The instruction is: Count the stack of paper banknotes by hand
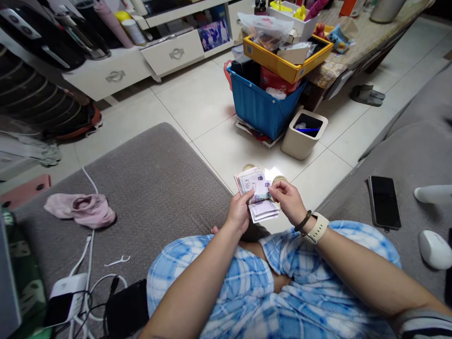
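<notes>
A fanned stack of banknotes (254,188), mostly pale purple with some pinkish edges, is gripped in my left hand (239,213), thumb across its front. The lower part of the notes folds down below that thumb. My right hand (287,200) pinches the right edge of a note between thumb and fingers, close beside the left hand. A dark braided bracelet and a cream watch (316,229) are on the right wrist. Both hands are above my lap, over blue checked pyjama trousers (243,282).
On the grey sofa (151,169) to the left lie a pink sock (92,210), a white dental flosser (118,261), cables and a power strip (67,292). To the right lie a phone (384,202) and white mouse (435,249). Ahead stand a blue bin (259,106) and beige wastebasket (300,146).
</notes>
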Motion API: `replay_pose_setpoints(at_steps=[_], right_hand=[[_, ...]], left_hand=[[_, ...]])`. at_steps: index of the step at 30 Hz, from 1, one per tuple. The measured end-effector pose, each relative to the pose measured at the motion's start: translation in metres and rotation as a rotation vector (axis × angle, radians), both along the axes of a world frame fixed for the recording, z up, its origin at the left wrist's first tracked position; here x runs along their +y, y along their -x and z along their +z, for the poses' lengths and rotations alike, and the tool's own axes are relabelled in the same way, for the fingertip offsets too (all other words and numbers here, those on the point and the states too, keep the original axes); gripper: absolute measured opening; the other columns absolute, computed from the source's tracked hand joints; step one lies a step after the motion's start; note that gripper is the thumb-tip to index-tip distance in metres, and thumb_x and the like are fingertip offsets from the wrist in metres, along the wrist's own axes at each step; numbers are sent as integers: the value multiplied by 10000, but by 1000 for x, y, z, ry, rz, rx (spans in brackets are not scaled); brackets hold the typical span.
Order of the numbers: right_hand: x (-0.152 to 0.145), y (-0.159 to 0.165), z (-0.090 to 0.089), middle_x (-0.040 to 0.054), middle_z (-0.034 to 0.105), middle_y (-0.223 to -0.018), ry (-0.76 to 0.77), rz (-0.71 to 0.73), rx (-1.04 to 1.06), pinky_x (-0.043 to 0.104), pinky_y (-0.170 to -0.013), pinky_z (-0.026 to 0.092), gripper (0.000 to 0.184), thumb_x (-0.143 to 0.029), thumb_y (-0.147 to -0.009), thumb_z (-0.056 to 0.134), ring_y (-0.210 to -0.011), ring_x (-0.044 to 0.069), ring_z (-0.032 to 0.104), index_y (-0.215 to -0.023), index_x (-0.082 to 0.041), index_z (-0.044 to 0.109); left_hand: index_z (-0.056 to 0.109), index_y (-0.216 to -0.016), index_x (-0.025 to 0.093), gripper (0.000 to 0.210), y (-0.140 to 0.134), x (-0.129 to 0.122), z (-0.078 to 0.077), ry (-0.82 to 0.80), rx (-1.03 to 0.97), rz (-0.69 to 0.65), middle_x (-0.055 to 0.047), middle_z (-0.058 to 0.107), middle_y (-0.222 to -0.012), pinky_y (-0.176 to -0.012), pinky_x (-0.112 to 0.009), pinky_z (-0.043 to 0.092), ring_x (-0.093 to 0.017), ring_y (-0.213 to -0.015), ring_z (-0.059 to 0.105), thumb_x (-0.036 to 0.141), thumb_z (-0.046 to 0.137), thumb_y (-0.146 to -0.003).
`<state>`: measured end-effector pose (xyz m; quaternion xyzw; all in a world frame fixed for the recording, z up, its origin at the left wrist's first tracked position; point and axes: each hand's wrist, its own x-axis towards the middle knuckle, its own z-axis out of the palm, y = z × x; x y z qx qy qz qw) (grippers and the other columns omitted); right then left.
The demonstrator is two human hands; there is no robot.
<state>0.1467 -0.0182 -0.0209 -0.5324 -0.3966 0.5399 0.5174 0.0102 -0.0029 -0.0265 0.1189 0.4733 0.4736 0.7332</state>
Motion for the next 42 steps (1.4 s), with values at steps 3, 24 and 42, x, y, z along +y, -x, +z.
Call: replay_pose_setpoints(at_steps=[3,24,42], right_hand=[[1,1,-3,-74,452,-540,15,-104,4,223,-496,332,292,-385,-670,693,-498,96,415,-779,-208,487],[-4,2,-3,-26,442,-567,-12,12,-55,258,-543,317,263,-426,-786,575,-554,128,395,-688,-182,562],[-5,3,0,-27,446,-551,-7,29,-7,255,-532,318,289,-455,-768,584,-542,133,394,-649,-195,536]], left_hand=[[643,-916,116,369,1,-1,-1,-17,9,-33,-93,708,-853,-809,-376,484,-238,-812,659,177,724,-562],[652,-865,85,269,1,-5,2,-49,10,26,-95,700,-755,-734,-329,497,-216,-726,659,295,657,-697],[658,-854,85,263,1,-4,6,-48,18,36,-110,706,-778,-768,-349,499,-239,-778,666,296,657,-697]])
